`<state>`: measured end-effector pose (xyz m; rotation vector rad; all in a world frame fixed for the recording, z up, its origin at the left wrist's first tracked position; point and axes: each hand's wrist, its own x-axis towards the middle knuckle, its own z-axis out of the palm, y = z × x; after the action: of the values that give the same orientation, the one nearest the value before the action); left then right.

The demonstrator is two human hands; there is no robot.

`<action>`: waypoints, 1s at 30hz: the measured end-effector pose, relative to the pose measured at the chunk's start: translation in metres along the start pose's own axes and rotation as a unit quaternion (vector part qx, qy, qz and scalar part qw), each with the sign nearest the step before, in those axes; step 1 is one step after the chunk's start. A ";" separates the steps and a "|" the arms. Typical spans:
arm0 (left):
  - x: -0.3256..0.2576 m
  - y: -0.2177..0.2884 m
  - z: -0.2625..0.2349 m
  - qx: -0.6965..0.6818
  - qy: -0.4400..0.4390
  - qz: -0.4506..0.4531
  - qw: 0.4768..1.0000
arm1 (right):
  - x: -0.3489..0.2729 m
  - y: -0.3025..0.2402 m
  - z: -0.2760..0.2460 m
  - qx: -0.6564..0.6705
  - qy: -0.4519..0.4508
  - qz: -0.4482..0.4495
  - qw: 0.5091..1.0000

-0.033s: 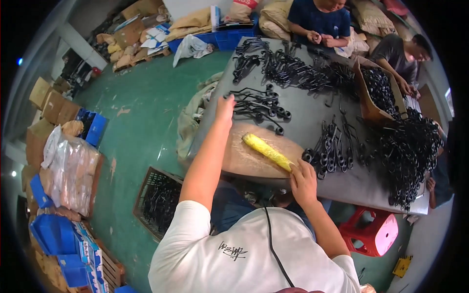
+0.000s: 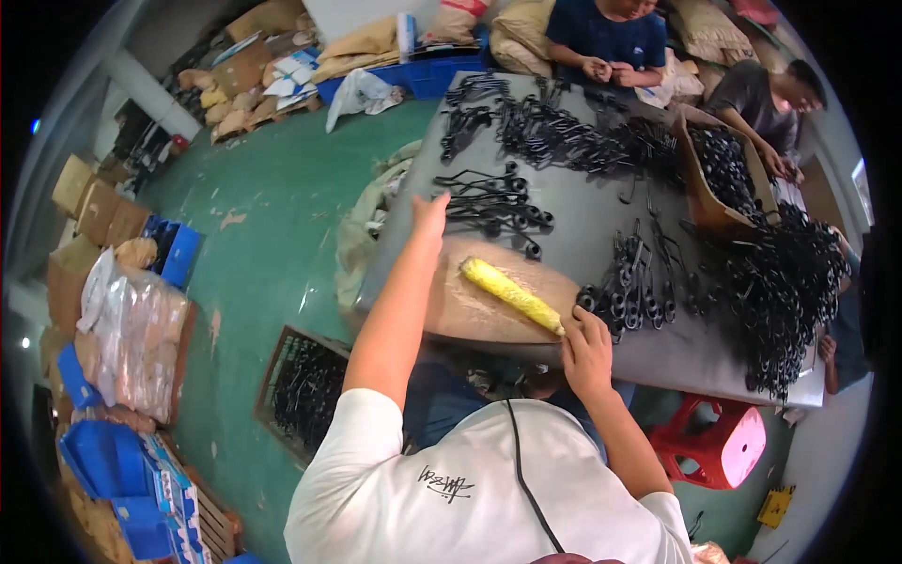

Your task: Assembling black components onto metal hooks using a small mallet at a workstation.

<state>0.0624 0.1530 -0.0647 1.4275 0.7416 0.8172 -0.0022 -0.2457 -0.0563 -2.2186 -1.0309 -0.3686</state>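
Seen from across the workshop, a person in a white shirt sits at a grey table, both bare arms stretched over its near edge; a yellow roll, shiny as if wrapped in film, lies aslant before them on a brown sheet, its far end to the left, its near end to the right.

The right hand is set down at the roll's near end, fingers pointing away from the body, fingertips touching the roll or just beside it; whether they grip it, I cannot tell; the left hand reaches farther out, to the left ends of a row of black bent rods with ring-like tips; whether it is closed on any of them, I cannot tell from here.

A second cluster of rods lies just beyond the right hand; a long dark pile runs along the far side; at right, a carton full of small black pieces stands beside a tangled heap at the table's edge.

Two co-workers, one in a dark blue shirt, the other in a grey shirt, bend over work of their own; on the green floor stand a red stool to the right and a crate of black parts to the left.
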 end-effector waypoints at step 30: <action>-0.200 0.058 0.036 0.033 -0.367 0.031 0.929 | 0.072 0.116 -0.093 -0.059 0.196 0.159 0.966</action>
<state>-0.0173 -0.0357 -0.0144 1.6674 0.1461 0.2518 0.1345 -0.3206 -0.0026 -2.2432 -0.4450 -0.7019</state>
